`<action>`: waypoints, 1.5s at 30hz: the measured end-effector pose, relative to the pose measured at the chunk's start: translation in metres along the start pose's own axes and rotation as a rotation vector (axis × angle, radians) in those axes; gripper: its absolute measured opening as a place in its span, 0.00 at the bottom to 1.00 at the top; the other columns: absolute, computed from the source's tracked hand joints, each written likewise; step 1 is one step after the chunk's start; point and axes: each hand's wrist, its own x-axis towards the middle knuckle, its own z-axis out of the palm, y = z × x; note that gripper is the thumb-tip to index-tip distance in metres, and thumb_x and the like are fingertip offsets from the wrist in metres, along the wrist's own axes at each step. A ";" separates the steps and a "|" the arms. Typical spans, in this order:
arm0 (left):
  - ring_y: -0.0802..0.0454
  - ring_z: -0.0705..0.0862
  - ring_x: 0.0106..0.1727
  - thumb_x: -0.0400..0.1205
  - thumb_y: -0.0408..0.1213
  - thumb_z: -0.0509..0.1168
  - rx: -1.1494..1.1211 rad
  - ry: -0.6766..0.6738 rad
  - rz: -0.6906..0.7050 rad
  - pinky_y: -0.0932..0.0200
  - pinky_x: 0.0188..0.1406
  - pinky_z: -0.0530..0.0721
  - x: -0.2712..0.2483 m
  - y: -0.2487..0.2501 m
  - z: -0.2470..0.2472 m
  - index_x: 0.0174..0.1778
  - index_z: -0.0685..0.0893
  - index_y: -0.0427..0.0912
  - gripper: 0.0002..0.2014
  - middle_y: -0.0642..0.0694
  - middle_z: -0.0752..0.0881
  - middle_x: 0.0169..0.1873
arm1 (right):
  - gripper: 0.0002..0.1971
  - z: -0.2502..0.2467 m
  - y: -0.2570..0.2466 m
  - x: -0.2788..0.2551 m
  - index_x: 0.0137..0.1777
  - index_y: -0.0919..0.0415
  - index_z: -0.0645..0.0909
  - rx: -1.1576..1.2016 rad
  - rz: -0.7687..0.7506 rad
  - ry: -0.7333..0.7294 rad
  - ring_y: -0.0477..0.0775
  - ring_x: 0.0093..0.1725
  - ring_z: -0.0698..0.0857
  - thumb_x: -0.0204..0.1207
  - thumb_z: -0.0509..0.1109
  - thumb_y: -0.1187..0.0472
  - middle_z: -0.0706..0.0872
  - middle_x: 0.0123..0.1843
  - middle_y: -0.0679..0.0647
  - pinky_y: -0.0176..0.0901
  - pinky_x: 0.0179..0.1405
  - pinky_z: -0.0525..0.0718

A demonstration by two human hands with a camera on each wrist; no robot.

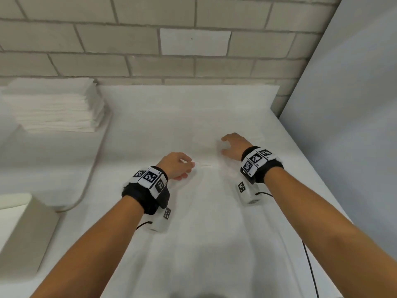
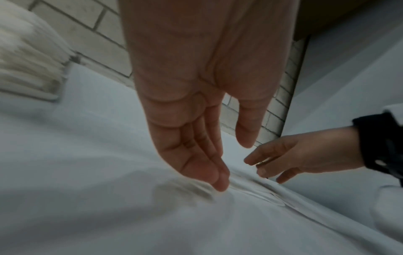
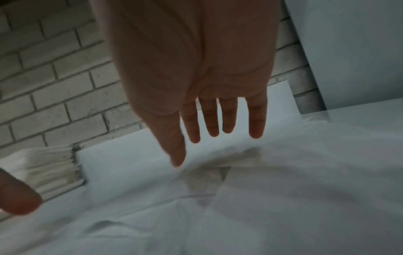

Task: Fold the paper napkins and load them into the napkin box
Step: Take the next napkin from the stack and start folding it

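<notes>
A single white napkin (image 1: 206,136) lies flat on the white table cover, hard to tell from it; its creased edge (image 2: 272,195) shows between the hands. My left hand (image 1: 189,168) has straight fingers (image 2: 218,181) whose tips touch the cover just left of that crease. My right hand (image 1: 223,145) hovers over the napkin (image 3: 240,189) with fingers (image 3: 255,127) spread and relaxed, holding nothing. A beige box (image 1: 25,229), seemingly the napkin box, stands at the near left. A tall stack of white napkins (image 1: 55,106) sits at the back left.
A grey brick wall (image 1: 150,50) closes the back of the table. A pale panel (image 1: 343,104) stands along the right side. A thin black cable (image 1: 309,265) runs by my right forearm. The cover (image 1: 204,244) near me is wrinkled.
</notes>
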 end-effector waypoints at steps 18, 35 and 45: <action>0.42 0.70 0.73 0.82 0.47 0.62 0.566 0.008 0.051 0.54 0.72 0.67 0.051 0.012 0.001 0.75 0.70 0.46 0.25 0.40 0.70 0.72 | 0.36 -0.015 0.014 0.043 0.76 0.56 0.67 -0.050 0.035 -0.111 0.63 0.73 0.69 0.70 0.76 0.48 0.68 0.74 0.60 0.50 0.70 0.72; 0.45 0.81 0.52 0.82 0.43 0.65 0.483 0.070 0.295 0.65 0.40 0.72 0.033 0.056 -0.022 0.48 0.82 0.39 0.10 0.45 0.82 0.45 | 0.11 -0.071 -0.010 0.001 0.54 0.59 0.86 0.162 -0.350 -0.031 0.46 0.47 0.80 0.73 0.75 0.58 0.84 0.48 0.50 0.35 0.49 0.73; 0.47 0.87 0.55 0.79 0.51 0.67 -0.620 0.053 0.101 0.51 0.53 0.87 0.024 0.052 -0.026 0.65 0.78 0.36 0.25 0.43 0.87 0.55 | 0.08 -0.049 -0.009 -0.007 0.35 0.59 0.78 1.143 -0.242 0.084 0.48 0.34 0.85 0.74 0.73 0.64 0.86 0.38 0.54 0.37 0.34 0.83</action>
